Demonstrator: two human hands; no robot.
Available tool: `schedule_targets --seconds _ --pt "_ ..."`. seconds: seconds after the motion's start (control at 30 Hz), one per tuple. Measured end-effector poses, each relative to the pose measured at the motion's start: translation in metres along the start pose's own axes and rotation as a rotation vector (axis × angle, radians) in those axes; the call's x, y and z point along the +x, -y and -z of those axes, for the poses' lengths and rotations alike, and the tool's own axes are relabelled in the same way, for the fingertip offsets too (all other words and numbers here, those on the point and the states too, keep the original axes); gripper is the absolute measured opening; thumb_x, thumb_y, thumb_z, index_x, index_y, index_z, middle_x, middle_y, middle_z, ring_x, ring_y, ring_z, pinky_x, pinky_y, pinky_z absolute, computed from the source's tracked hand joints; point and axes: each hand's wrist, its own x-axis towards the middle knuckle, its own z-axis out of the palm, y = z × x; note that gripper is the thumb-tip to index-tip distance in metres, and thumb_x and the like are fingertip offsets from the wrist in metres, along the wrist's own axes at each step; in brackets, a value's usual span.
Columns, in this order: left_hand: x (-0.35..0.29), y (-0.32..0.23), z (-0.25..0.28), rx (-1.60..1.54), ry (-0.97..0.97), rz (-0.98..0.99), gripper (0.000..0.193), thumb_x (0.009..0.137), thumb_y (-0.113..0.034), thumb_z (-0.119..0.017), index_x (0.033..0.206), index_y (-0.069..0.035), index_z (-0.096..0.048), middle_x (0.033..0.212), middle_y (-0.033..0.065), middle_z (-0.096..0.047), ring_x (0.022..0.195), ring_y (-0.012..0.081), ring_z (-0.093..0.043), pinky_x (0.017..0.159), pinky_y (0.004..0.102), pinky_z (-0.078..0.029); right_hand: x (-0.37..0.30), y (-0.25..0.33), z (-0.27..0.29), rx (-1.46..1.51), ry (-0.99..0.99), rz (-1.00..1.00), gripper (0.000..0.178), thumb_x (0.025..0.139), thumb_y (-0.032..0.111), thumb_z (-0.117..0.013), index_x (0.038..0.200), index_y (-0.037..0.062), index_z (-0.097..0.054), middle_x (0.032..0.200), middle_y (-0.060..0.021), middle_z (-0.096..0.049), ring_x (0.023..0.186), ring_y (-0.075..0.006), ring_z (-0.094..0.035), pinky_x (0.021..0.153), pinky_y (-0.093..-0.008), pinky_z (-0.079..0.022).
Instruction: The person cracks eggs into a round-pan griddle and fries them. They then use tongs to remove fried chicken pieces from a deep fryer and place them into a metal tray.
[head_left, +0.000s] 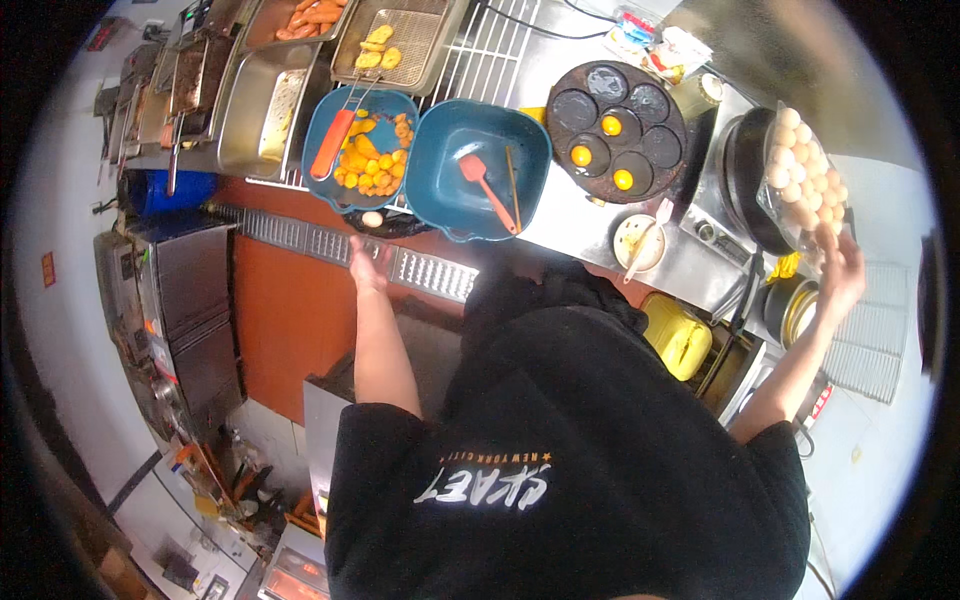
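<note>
**Right grip at the egg stack, three yolks in the pan**

Right grip [842, 268]: fingertips at the near edge of the piled eggs [798, 165], far right of the bench [565, 225]. Can't tell from here if it has an egg in it.

Left grip [368, 266]: looks released, nothing visible in it. It's out past the bench's near edge, just below a lone egg [372, 218] that shows against something black.

Round multi-cup pan [640, 133] sits mid-bench: seven cups, three with yolks, at the centre, left and near side. Small white bowl [652, 248] just beside it, handled utensils in it. Black round pan [738, 178] stands left of the egg pile.

Two blue tubs, side by side: left tub [318, 125] has orange-yellow pieces, right tub [430, 150] a pink spatula [485, 190] and a thin stick.
</note>
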Motion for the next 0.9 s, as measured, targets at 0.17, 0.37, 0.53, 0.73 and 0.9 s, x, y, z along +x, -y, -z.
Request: schedule_targets --seconds 0.17,0.37,0.53,0.73,0.9 --pt "-0.106 0.023 -0.047 0.243 -0.049 -0.421 0.05 0.109 -0.036 -0.059 0.141 0.001 -0.051 0.133 0.0207 -0.064 0.102 0.0313 -0.07 0.086 0.0387 -0.061 -0.068 0.058 -0.024 0.471 0.511 0.051 0.043 0.088 0.014 -0.078 0.129 0.0034 -0.07 0.112 -0.0085 -0.077 0.098 -0.0148 -0.07 0.086 -0.0306 -0.057" --pt "-0.28 0.066 -0.237 0.42 1.136 -0.018 0.043 0.114 -0.02 -0.049 0.15 0.003 -0.051 0.136 0.0168 -0.066 0.115 0.023 -0.069 0.1 0.0351 -0.057 -0.127 0.108 -0.119 0.838 1.107 -0.023 0.039 0.085 0.013 -0.084 0.119 0.0022 -0.068 0.107 -0.0107 -0.077 0.096 -0.0162 -0.073 0.082 -0.0297 -0.059" --pt "-0.304 0.107 -0.319 0.405 1.198 0.226 0.041 0.113 -0.016 -0.05 0.147 0.006 -0.052 0.136 0.016 -0.064 0.123 0.0235 -0.066 0.108 0.0392 -0.055 -0.118 0.079 -0.16 0.64 0.939 0.104 0.034 0.09 0.024 -0.083 0.112 0.0021 -0.07 0.097 -0.0092 -0.075 0.094 -0.0163 -0.072 0.083 -0.0305 -0.057" --pt "-0.283 0.163 -0.406 0.094 1.081 0.378 0.028 0.11 -0.017 -0.056 0.13 0.002 -0.057 0.133 0.0166 -0.065 0.127 0.0349 -0.065 0.114 0.0457 -0.054 -0.056 0.037 -0.212 1.272 0.88 -0.777 0.029 0.105 0.008 -0.06 0.133 0.0 -0.061 0.105 -0.0048 -0.065 0.1 -0.0141 -0.065 0.091 -0.0275 -0.053" --pt "-0.277 0.186 -0.467 0.076 1.06 0.439 0.026 0.107 -0.017 -0.06 0.125 0.002 -0.06 0.125 0.0149 -0.069 0.119 0.031 -0.069 0.108 0.0472 -0.056 -0.019 0.034 -0.202 0.997 0.402 0.327 0.043 0.094 -0.004 -0.066 0.136 0.0028 -0.063 0.128 -0.0142 -0.065 0.116 -0.0251 -0.067 0.1 -0.0351 -0.055"
